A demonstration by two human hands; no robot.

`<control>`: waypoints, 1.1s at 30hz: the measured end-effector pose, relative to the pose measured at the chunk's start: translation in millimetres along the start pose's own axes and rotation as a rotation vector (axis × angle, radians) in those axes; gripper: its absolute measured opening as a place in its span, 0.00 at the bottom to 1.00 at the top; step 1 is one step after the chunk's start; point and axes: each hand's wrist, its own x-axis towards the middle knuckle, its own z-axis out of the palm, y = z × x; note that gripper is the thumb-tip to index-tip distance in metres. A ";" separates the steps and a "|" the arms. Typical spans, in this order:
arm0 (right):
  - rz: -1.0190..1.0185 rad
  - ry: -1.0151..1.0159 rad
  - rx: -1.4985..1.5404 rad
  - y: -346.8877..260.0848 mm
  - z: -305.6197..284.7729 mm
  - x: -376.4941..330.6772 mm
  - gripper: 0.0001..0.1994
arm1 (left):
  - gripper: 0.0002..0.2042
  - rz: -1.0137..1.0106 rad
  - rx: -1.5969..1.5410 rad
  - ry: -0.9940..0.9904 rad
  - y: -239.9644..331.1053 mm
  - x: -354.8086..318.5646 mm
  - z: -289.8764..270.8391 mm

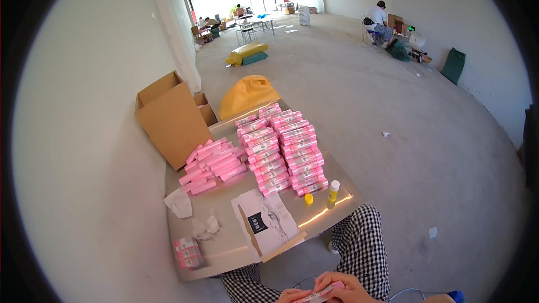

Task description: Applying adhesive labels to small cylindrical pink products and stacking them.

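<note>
Low at the front edge of the view, my left hand (293, 295) and my right hand (347, 288) are closed around a slim pink tube (323, 293) with a pale printed band. My fingers cover part of it, and the left hand is partly cut off by the frame. Ahead on the metal table (224, 258), two tall rows of labelled pink tubes (303, 154) are stacked. A loose heap of plainer pink tubes (216, 163) lies to their left. An uncapped glue stick (333, 191) stands at the right edge, beside its yellow cap (309, 198).
A printed cardboard sheet (278, 219) lies near the table's front edge. Crumpled tissue (178, 203) and a small pink pack (188, 253) are at left. An open carton (174, 118) leans behind the heap; a yellow sack (247, 95) stands beyond the table. Another person (379, 19) sits far right.
</note>
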 end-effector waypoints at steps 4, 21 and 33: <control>0.004 0.018 -0.036 0.8 -0.4 -0.7 0.07 | 0.10 -0.030 0.073 0.029 4.8 -1.1 0.5; 0.249 0.109 0.262 11.7 -11.3 28.4 0.07 | 0.21 0.009 0.224 -0.064 33.3 18.4 -0.7; 0.176 0.093 0.190 14.5 -18.1 18.4 0.08 | 0.13 -0.051 0.056 -0.147 18.7 11.8 -7.0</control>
